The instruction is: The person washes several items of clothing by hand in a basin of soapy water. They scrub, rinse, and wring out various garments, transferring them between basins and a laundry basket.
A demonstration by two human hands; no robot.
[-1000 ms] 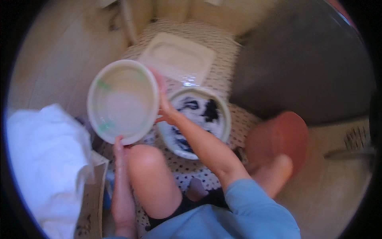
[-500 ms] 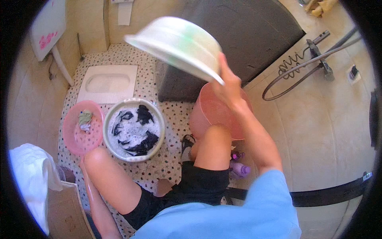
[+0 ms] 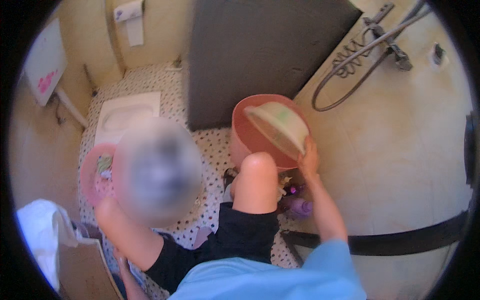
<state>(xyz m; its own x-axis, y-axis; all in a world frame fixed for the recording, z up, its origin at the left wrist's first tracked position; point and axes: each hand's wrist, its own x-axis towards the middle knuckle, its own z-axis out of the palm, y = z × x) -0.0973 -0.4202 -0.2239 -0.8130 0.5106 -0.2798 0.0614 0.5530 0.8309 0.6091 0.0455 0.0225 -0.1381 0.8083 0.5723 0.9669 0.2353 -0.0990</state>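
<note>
My right hand [image 3: 309, 157] grips the rim of a whitish basin with a green patch [image 3: 282, 122]. The basin is tilted, partly inside the mouth of a big pink bucket [image 3: 239, 142] at the right. Down beside my left thigh, my left hand [image 3: 120, 257] is mostly hidden, so its fingers cannot be made out. A round tub [image 3: 159, 172] in front of me is blurred over, with a dark patch in its middle. At its left, a shallow pink basin [image 3: 90, 175] holds a crumpled pale green and white cloth [image 3: 104, 164].
A squat toilet [image 3: 127, 114] lies behind the tubs. A dark grey panel [image 3: 250, 60] stands behind the bucket. Shower hoses [image 3: 345, 75] hang on the right wall. Purple bottles [image 3: 299, 206] stand by my right knee. White cloth [image 3: 42, 225] drapes over a brown box [image 3: 82, 270] at left.
My right hand has swung the basin down from the air into the pink bucket's mouth. My left hand has drawn back from the left knee towards the thigh. The view has shifted.
</note>
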